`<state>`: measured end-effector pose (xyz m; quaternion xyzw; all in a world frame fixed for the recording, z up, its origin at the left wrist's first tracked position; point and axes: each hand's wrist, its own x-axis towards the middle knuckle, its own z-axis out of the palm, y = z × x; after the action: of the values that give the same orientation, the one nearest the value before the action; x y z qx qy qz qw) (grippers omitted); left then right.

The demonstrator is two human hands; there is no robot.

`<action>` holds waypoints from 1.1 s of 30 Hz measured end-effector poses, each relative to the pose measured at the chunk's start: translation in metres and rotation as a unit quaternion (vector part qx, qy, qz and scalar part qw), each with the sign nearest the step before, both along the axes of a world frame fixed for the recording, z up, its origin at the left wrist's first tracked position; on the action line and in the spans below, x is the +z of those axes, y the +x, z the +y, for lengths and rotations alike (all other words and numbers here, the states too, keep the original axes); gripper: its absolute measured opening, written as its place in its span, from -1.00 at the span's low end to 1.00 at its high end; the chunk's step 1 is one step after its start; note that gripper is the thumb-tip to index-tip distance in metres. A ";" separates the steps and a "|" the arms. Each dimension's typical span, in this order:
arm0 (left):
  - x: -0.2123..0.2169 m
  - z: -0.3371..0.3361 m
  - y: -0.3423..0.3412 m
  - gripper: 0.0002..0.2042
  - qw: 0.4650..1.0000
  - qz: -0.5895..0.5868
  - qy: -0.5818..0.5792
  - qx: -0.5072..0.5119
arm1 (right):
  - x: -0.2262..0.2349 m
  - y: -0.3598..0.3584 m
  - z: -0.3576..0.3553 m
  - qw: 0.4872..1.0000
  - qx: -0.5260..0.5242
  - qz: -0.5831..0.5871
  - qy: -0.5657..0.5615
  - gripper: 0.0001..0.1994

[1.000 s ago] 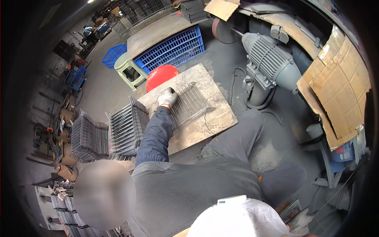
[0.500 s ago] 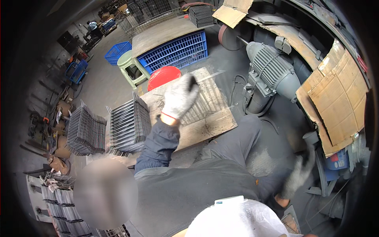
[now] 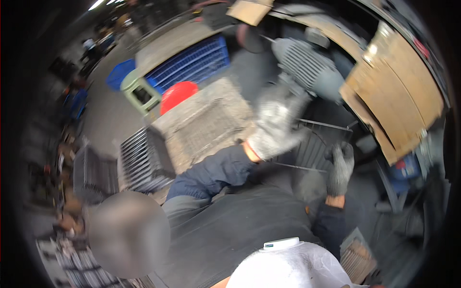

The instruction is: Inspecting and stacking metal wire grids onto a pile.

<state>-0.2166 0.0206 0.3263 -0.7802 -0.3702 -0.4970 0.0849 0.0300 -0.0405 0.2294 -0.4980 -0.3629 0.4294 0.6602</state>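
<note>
A wire rack (image 3: 314,150) with thin parallel bars inside a metal frame hangs over my lap, in front of the motor. My right hand (image 3: 341,169), in a grey work glove, is closed at the rack's right side with its fingers curled on the wire. My left hand (image 3: 276,126), in a white and grey glove, reaches across to the rack's left side. Motion smears its fingers, so its hold on the rack does not show. Left of that arm lies a worn wooden board (image 3: 206,129) with a dusty rectangular mark.
Stacked wire racks (image 3: 146,156) stand at the left, beside another stack (image 3: 93,173). Behind the board are a red round stool top (image 3: 178,96), a green stool (image 3: 139,93) and a blue crate (image 3: 189,60). A grey motor (image 3: 309,67) and cardboard sheets (image 3: 394,91) flank the right.
My left hand has moved right, off the board toward the motor. My right hand has come up and inward. A wire rack now shows between them, and the view has turned.
</note>
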 end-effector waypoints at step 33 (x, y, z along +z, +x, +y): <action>-0.217 0.089 0.242 -0.81 0.483 -0.206 -0.817 -0.237 | -0.096 0.185 -0.039 0.930 -0.306 -0.019 -0.201 -0.87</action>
<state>0.0252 0.1091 0.1091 -0.4316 -0.4177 -0.1185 -0.7907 0.2146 -0.0799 0.1332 -0.7154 -0.1114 0.2605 0.6387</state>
